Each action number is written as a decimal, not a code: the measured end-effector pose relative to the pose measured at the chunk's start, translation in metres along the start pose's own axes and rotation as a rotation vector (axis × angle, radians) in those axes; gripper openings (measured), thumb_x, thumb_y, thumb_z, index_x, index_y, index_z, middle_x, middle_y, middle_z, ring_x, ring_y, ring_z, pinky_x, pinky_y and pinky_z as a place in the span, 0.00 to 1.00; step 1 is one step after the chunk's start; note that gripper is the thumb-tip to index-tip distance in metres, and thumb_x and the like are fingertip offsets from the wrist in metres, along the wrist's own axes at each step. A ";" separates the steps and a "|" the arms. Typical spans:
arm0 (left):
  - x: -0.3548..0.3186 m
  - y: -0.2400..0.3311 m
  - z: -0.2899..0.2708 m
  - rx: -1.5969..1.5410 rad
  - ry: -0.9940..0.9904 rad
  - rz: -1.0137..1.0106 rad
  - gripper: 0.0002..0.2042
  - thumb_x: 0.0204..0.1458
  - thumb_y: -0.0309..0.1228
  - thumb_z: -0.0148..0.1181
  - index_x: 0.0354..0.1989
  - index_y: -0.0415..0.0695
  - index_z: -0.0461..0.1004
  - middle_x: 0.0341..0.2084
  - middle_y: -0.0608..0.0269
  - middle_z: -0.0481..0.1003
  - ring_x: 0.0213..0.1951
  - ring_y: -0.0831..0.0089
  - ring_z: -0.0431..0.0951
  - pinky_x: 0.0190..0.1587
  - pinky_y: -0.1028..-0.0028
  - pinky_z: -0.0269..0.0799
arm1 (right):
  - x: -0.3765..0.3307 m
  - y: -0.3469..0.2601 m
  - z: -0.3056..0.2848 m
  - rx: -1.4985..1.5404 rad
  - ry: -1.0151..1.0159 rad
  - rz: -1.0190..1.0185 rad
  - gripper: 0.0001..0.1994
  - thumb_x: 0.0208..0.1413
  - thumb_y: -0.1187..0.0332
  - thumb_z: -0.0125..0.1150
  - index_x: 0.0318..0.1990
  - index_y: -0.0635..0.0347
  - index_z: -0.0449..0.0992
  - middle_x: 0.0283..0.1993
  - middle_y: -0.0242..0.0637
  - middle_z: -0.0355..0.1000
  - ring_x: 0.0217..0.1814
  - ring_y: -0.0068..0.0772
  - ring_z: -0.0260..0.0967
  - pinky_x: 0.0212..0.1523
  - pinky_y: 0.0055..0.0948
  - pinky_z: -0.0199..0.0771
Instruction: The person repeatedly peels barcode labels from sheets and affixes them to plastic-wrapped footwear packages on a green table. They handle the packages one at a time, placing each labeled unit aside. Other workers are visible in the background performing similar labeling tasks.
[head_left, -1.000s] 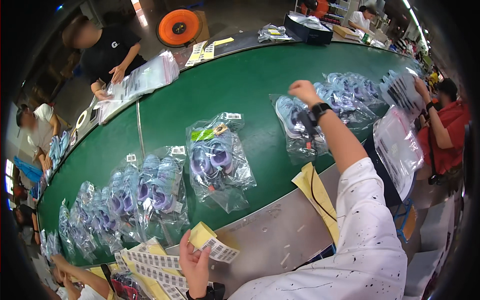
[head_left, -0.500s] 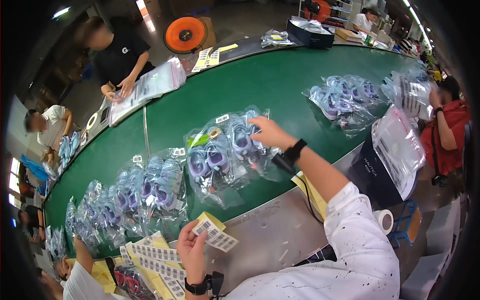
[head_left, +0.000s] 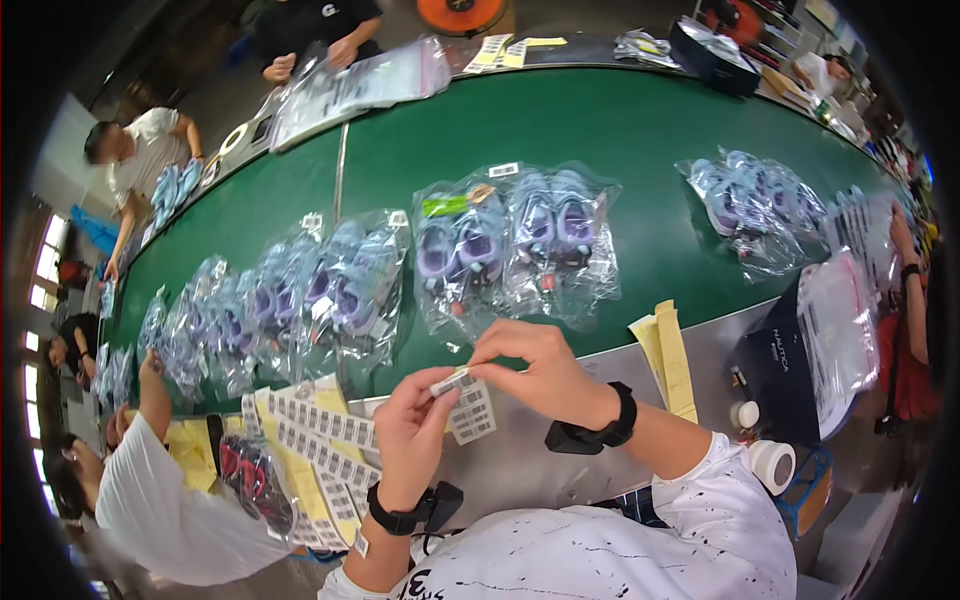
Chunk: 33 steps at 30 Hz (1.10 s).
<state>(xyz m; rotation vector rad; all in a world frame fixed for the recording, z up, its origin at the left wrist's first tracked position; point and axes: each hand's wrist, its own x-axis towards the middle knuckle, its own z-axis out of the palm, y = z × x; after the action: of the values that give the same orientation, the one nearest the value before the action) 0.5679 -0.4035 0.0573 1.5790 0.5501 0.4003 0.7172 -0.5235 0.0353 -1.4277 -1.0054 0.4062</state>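
My left hand [head_left: 412, 428] is closed on a short strip of white barcode labels [head_left: 473, 418], held above the metal table edge. My right hand [head_left: 540, 372] pinches at the strip's upper edge, its fingertips meeting those of the left. Whether a single label has come loose between them is too small to tell. Just beyond the hands, on the green belt, lie two clear bags of light blue shoes: one bagged pair [head_left: 458, 245] with a bright green tag, the other bagged pair [head_left: 556, 225] to its right. A white barcode label sits at their top.
More bagged shoes [head_left: 345, 285] line the green belt [head_left: 640, 130] leftward; another group [head_left: 755, 205] lies right. Label sheets [head_left: 320, 440] and a bag of dark red shoes [head_left: 255, 475] are near left. A dark blue box [head_left: 780, 370] stands right. Co-workers sit around.
My right hand has come back from the bagged shoes to the label strip in my left hand. The view has shifted, and the strip is now pinched by both hands.
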 end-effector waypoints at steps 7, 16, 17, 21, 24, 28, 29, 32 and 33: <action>0.001 -0.007 -0.002 0.183 -0.059 0.064 0.11 0.53 0.17 0.59 0.44 0.36 0.76 0.32 0.64 0.80 0.32 0.85 0.76 0.32 0.84 0.71 | -0.004 0.010 -0.005 0.196 -0.098 0.176 0.05 0.48 0.75 0.65 0.33 0.66 0.79 0.33 0.36 0.74 0.35 0.29 0.72 0.39 0.28 0.70; 0.009 -0.010 0.016 -0.156 -0.084 -0.200 0.23 0.51 0.14 0.56 0.56 0.34 0.63 0.43 0.55 0.75 0.41 0.76 0.77 0.41 0.81 0.73 | -0.012 0.014 0.002 -0.182 0.074 -0.255 0.04 0.48 0.75 0.64 0.30 0.64 0.74 0.44 0.42 0.70 0.45 0.42 0.68 0.43 0.34 0.69; 0.012 -0.014 0.011 -0.105 -0.121 -0.238 0.25 0.51 0.13 0.54 0.59 0.34 0.59 0.49 0.51 0.73 0.45 0.73 0.77 0.44 0.79 0.74 | -0.009 0.014 -0.001 -0.227 0.057 -0.340 0.04 0.48 0.75 0.63 0.30 0.64 0.74 0.45 0.42 0.69 0.46 0.42 0.68 0.44 0.35 0.69; 0.014 -0.017 0.019 -0.113 0.026 -0.194 0.26 0.49 0.13 0.55 0.58 0.33 0.60 0.46 0.51 0.75 0.40 0.74 0.79 0.41 0.80 0.75 | 0.022 0.008 -0.054 -0.088 0.227 -0.157 0.03 0.49 0.76 0.62 0.30 0.64 0.75 0.44 0.40 0.70 0.43 0.35 0.70 0.43 0.30 0.70; 0.015 -0.023 0.012 -0.035 -0.004 -0.214 0.26 0.49 0.13 0.56 0.59 0.33 0.60 0.46 0.51 0.75 0.39 0.73 0.79 0.41 0.80 0.75 | 0.079 0.055 -0.148 0.035 0.537 -0.053 0.09 0.51 0.72 0.63 0.39 0.64 0.77 0.48 0.38 0.71 0.47 0.30 0.70 0.48 0.27 0.70; 0.014 -0.029 0.016 -0.043 -0.113 -0.229 0.26 0.51 0.14 0.55 0.60 0.33 0.57 0.51 0.47 0.72 0.45 0.68 0.79 0.44 0.77 0.76 | 0.099 0.198 -0.255 -0.632 0.836 0.387 0.32 0.49 0.68 0.66 0.62 0.58 0.62 0.48 0.45 0.71 0.39 0.30 0.73 0.38 0.28 0.75; 0.011 -0.032 0.011 -0.033 -0.106 -0.249 0.28 0.51 0.13 0.55 0.61 0.33 0.55 0.52 0.46 0.70 0.45 0.67 0.79 0.44 0.77 0.76 | 0.107 0.198 -0.248 -0.509 0.757 0.560 0.33 0.49 0.70 0.65 0.64 0.58 0.60 0.46 0.46 0.72 0.36 0.31 0.73 0.35 0.29 0.75; 0.004 -0.037 0.014 -0.044 -0.021 -0.244 0.27 0.49 0.14 0.56 0.60 0.33 0.59 0.50 0.47 0.72 0.41 0.71 0.80 0.41 0.79 0.75 | 0.110 0.208 -0.240 -0.116 0.631 0.837 0.37 0.48 0.76 0.63 0.67 0.58 0.55 0.39 0.45 0.74 0.28 0.32 0.74 0.26 0.30 0.74; 0.004 -0.036 0.015 0.008 -0.016 -0.238 0.27 0.49 0.14 0.56 0.60 0.33 0.58 0.50 0.48 0.72 0.42 0.70 0.79 0.41 0.79 0.75 | 0.111 0.222 -0.241 0.038 0.673 0.772 0.37 0.48 0.78 0.63 0.67 0.58 0.54 0.37 0.44 0.75 0.26 0.32 0.73 0.24 0.29 0.73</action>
<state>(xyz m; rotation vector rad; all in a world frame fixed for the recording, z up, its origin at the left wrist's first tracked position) 0.5756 -0.4122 0.0202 1.5022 0.7195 0.2054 1.0355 -0.5514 -0.0977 -1.7154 0.1194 0.4404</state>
